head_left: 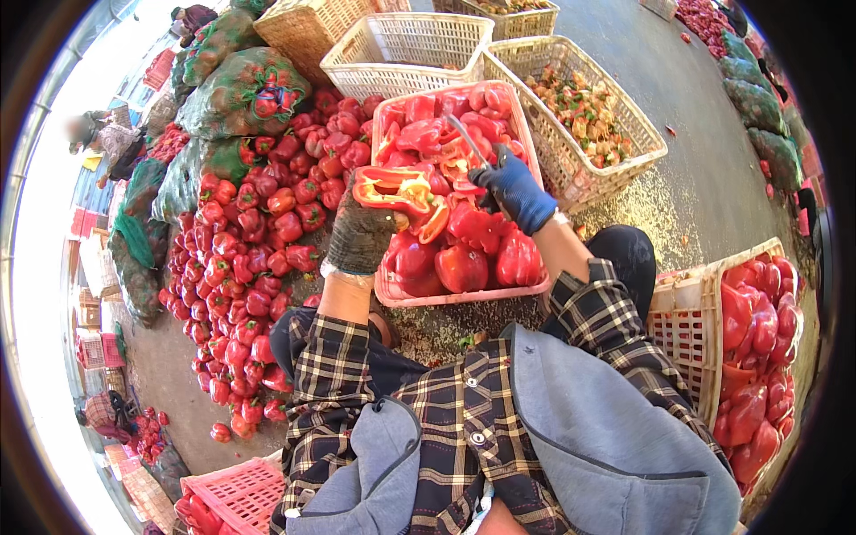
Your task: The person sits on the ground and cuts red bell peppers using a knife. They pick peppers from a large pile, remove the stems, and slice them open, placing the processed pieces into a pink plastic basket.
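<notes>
My left hand (361,231), in a dark, dirty work glove, holds a cut-open red bell pepper (391,189); its pale inner ribs face up. A knife (467,139) points up and to the left from my right hand (515,187), which wears a blue coated glove. Both hands are over a pink plastic crate (461,297) filled with red peppers. Cut pieces (418,134) lie in its far part, and whole-looking peppers (461,267) sit near its front rim. The knife's handle is mostly hidden by my right fingers.
Whole red peppers (247,281) are heaped on the floor at left, beside green mesh sacks (244,93). A crate of pepper cores (588,50) stands far right of the pink one. Another cream crate (408,80) is behind. Scattered seeds (655,207) cover the floor. A pepper-filled crate (682,334) stands at right.
</notes>
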{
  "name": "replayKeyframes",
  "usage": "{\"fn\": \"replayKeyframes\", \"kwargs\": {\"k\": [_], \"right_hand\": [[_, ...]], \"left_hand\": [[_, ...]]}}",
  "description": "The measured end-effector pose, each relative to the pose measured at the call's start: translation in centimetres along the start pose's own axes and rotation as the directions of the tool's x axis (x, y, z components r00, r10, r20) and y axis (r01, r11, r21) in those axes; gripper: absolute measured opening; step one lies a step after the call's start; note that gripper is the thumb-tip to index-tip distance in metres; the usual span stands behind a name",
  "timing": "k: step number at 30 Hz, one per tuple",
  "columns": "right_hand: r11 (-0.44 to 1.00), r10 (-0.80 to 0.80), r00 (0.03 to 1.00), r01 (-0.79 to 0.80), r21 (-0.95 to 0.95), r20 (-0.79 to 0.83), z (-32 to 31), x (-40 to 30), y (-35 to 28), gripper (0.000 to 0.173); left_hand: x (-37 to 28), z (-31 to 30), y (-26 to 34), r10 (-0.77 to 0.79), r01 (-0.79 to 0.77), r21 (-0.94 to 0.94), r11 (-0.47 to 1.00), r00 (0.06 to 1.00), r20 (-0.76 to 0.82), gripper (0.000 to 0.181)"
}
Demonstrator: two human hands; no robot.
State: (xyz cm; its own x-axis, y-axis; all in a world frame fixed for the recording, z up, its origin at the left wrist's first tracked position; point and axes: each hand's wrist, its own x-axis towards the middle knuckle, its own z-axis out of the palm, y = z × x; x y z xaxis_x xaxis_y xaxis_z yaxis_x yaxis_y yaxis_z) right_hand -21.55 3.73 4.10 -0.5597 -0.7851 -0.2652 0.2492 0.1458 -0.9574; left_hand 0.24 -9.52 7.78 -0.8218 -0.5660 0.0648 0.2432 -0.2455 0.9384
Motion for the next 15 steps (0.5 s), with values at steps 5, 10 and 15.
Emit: {"fn": "replayKeyframes", "kwargs": {"k": [5, 10, 15], "right_hand": [[0.937, 0.095, 0.975, -0.156, 0.313, 0.2, 2.1, -2.7, -0.2, 0.026], [0.868, 0.062, 0.935, -0.223, 0.444, 0.349, 5.0, -5.0, -0.9, 0.029], [0.944, -0.068, 0.989, 0.02, 0.331, 0.133, 4.5, -4.2, 1.0, 0.043]], "left_hand": [[0.0, 1.1, -0.1, 0.269, -0.252, 0.133, 0.959, 0.954, -0.135, 0.071], [-0.5, 2.5, -2.0, 0.264, -0.24, 0.334, 0.912, 0.964, -0.028, 0.08], [-0.2, 2.2, -2.3, 0.015, 0.025, 0.199, 0.98, 0.98, -0.196, 0.065]]}}
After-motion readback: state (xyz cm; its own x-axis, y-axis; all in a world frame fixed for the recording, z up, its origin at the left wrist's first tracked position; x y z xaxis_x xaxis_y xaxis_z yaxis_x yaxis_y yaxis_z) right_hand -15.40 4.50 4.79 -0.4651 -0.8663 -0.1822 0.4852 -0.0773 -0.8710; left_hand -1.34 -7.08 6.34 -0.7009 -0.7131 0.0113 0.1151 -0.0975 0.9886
